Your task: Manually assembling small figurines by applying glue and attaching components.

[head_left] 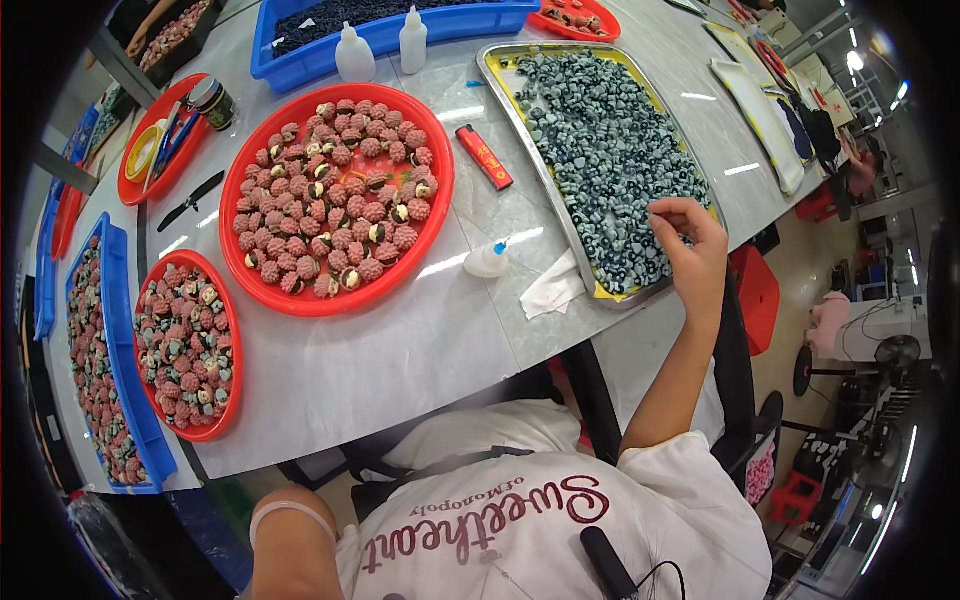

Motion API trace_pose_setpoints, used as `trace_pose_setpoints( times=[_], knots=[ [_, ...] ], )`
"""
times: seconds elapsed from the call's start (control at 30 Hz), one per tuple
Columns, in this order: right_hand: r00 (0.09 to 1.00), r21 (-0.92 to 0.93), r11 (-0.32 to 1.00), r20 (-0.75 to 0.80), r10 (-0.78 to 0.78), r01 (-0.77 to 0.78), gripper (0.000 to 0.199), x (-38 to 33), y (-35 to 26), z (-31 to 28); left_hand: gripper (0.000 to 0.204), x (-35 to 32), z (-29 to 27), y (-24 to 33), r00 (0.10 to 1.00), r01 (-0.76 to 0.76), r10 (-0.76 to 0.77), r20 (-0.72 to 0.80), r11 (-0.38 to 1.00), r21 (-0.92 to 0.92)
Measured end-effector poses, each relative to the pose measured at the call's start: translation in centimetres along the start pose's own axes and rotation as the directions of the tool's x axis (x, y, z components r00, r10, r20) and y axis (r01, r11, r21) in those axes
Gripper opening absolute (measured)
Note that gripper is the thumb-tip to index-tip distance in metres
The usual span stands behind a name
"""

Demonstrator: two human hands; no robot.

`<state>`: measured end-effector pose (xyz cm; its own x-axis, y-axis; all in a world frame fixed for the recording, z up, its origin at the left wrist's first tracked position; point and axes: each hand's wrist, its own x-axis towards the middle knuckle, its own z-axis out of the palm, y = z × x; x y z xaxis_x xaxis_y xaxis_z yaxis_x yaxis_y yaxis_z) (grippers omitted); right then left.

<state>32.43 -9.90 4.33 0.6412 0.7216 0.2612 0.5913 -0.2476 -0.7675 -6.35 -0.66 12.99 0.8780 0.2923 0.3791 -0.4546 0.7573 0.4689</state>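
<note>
My right hand [692, 250] hangs over the near right edge of a metal tray [545, 165]. Its fingers are curled in with thumb and forefinger close together; whatever is between them is too small to make out. Many small glossy dark and pale blue-green pieces [610, 150] cover the tray, over a yellow lining. My left hand is out of view; only a bent left arm [295, 550] with a pale band shows at the lower edge. Left of the tray, a big round red tray [350, 302] holds many bumpy pink pieces [300, 215], some with dark and cream parts.
A small squeeze bottle [487, 261] and crumpled white tissue [551, 287] lie by the metal tray. Beyond are a red packet [484, 157], two white bottles [413, 42] and a blue bin [265, 50]. A smaller red tray [236, 350] and a knife [190, 202] are left.
</note>
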Motion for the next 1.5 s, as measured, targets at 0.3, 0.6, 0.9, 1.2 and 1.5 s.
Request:
trace_pose_setpoints(
  times=[0.3, 0.6, 0.9, 1.2, 1.5],
  knots=[
    [1.000, -0.015, 0.999, 0.007, -0.029, 0.029, 0.011, 0.3, -0.5, 0.2, 0.008, 3.9, -0.8, -0.6, 0.999, 0.008, -0.010, -0.034, 0.998, -0.058],
    [0.999, 0.010, 1.000, 0.028, -0.016, 0.016, 0.012, 0.8, -0.1, 0.9, 0.008, 5.1, -0.6, -1.1, 0.995, 0.023, -0.034, -0.091, 0.993, -0.116],
    [0.999, 0.024, 1.000, 0.053, -0.003, 0.001, 0.012, 0.8, 0.0, 0.9, 0.008, 5.4, -0.5, -1.6, 0.991, 0.043, -0.069, -0.118, 0.977, -0.208],
    [0.999, 0.022, 1.000, 0.031, -0.007, 0.006, 0.013, 0.5, 0.3, 0.5, 0.007, 6.5, -0.8, -2.1, 0.983, 0.047, -0.096, -0.154, 0.954, -0.297],
    [0.999, 0.052, 0.999, 0.034, -0.004, 0.003, 0.015, 0.2, 0.4, 0.1, 0.007, 6.4, -0.2, -2.6, 0.969, 0.071, -0.153, -0.196, 0.925, -0.373]
  ],
)
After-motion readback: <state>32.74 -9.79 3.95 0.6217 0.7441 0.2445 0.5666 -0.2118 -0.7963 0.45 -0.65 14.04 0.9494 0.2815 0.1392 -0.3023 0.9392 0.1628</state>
